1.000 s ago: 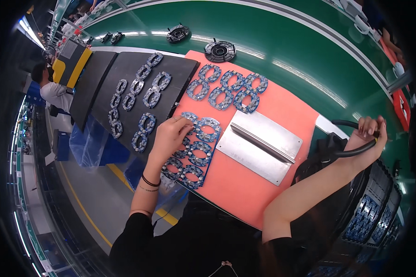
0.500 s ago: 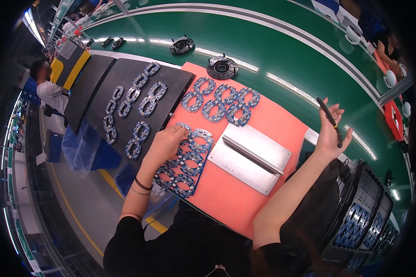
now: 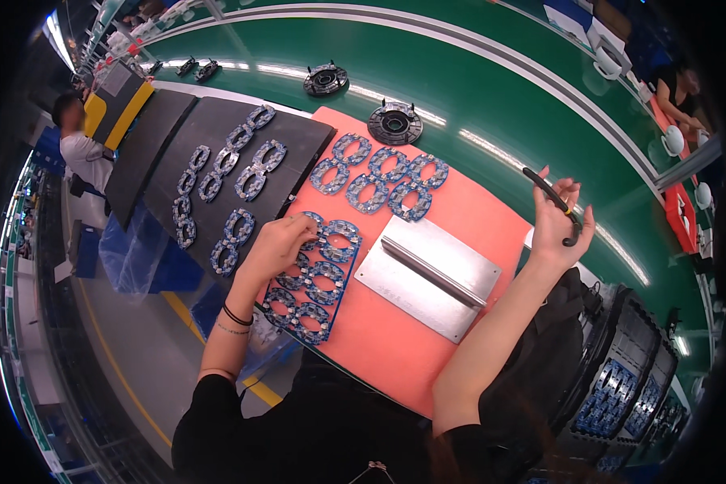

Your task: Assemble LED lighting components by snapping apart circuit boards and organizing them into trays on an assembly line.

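My left hand (image 3: pixel 279 245) is closed in a pinch on the upper left corner of a blue circuit board panel (image 3: pixel 326 292), made of several joined ring-shaped boards. The panel lies on an orange mat (image 3: pixel 377 329); what exactly the fingertips grip is hidden. Raised off to the right, my right hand (image 3: pixel 558 230) holds a black hand tool (image 3: pixel 550 192) with a yellow band, its fingers loosely bent. The tool's exact kind is not clear. Between the hands, a silver metal plate (image 3: pixel 452 270) with a raised bar rests on the mat. Figure-eight boards (image 3: pixel 369 194) lie behind it.
On the black mat (image 3: pixel 242 121) at left are several more boards (image 3: pixel 233 240). Black round housings (image 3: pixel 394 123) sit on the green conveyor (image 3: pixel 460 89). Black racks (image 3: pixel 621 379) with blue boards stand at lower right. Another person (image 3: pixel 83 153) is at far left.
The view has shifted slightly. My right hand has come a little left and the tool in it tilts more. The round housings have slid right along the conveyor. The left hand stays on the panel.
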Tool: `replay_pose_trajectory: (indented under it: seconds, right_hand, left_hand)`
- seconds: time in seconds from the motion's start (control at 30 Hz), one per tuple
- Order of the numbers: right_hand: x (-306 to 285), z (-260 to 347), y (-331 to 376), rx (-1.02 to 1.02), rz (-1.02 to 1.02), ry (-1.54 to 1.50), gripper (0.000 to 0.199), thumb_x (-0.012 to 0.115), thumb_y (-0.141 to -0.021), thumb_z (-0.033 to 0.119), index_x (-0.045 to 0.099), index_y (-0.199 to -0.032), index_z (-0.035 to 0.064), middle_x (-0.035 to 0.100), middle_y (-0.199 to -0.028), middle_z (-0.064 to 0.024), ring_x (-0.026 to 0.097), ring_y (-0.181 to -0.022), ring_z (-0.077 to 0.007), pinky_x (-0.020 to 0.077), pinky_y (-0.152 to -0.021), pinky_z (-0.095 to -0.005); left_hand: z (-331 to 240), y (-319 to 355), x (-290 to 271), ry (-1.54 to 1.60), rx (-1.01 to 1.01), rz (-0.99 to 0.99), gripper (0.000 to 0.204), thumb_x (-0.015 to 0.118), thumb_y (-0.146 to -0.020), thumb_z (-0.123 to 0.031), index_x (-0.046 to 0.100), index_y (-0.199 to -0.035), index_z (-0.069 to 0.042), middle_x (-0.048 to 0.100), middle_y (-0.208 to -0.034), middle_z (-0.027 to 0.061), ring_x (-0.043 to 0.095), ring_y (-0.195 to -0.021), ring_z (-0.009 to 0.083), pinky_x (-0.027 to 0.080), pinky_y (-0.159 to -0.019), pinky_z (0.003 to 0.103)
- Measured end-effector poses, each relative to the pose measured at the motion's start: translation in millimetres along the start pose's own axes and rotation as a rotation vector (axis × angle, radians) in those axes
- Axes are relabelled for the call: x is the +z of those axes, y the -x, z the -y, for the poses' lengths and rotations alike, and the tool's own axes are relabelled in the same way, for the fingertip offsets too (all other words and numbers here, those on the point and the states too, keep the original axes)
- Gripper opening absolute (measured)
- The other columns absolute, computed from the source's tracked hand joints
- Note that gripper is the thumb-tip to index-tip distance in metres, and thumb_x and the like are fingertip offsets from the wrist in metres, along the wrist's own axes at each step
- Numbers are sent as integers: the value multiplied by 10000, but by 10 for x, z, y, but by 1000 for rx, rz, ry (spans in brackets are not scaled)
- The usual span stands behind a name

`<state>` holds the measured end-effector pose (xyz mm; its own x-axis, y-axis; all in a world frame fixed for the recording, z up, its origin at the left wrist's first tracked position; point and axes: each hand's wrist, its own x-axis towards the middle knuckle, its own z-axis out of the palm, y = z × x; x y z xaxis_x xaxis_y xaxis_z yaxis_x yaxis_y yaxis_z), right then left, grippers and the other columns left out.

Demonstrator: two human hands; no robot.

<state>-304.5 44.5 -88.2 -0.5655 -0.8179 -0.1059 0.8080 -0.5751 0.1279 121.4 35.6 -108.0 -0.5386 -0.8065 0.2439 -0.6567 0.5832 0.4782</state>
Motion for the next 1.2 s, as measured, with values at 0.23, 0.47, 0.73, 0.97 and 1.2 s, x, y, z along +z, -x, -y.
replay_pose_trajectory:
  seconds: [0.23,0.47,0.73,0.97,1.2]
  right_hand:
    - [141,-334,54,-43,136,700,303,574,-879,86,547,-1179,58,518,-848,-19,433,-671,-130,412,-763,-397]
    - [364,-1166,-133,56,1017,2189,250,615,-860,127,611,-1088,23,641,-861,-117,642,-826,-220,492,-742,-342]
    - [-225,-1610,-589,187,1252,2630,207,673,-831,203,615,-955,47,689,-934,-183,661,-887,-373,508,-776,-474]
    - [-397,-1708,-657,102,1281,2498,244,685,-834,230,599,-953,36,684,-863,-182,651,-845,-387,494,-732,-477]
    - [-382,-1722,-619,-129,1293,2632,184,642,-854,183,571,-962,52,673,-875,-191,638,-847,-397,484,-711,-500]
  left_hand:
    - [6,52,-20,-10,-14,6,87,616,-875,-61,551,-926,-29,620,-855,142,624,-797,357,494,-682,424]
    - [18,94,-48,-9,5,-38,82,606,-865,-16,555,-929,-8,619,-829,153,628,-776,355,499,-682,406]
    - [94,111,27,-32,25,-91,109,625,-852,-38,557,-936,-23,647,-854,144,652,-792,342,519,-683,408]
    - [118,169,23,-20,-8,-104,91,610,-867,-37,551,-936,-24,653,-849,127,661,-792,327,522,-677,389]
    - [-31,219,-128,135,-21,-270,92,553,-891,0,566,-975,-35,657,-878,130,662,-774,310,523,-686,370]
